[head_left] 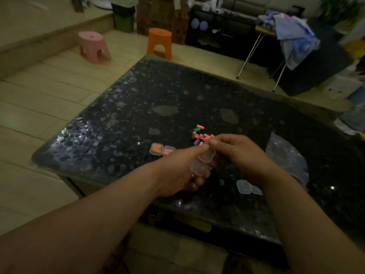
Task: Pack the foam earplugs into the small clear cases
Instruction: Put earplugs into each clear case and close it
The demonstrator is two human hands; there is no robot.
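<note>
Clear cases [244, 186]: two filled, three empty

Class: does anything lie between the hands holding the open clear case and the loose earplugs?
Nothing visible does. The left hand and right hand hold the open clear case just short of the loose earplugs. The filled cases lie to the left, the empty cases and plastic bag to the right.

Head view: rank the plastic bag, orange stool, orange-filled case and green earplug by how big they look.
1. plastic bag
2. orange stool; it stands much farther off, so this ranking is by looks only
3. case with orange earplugs
4. green earplug
</note>
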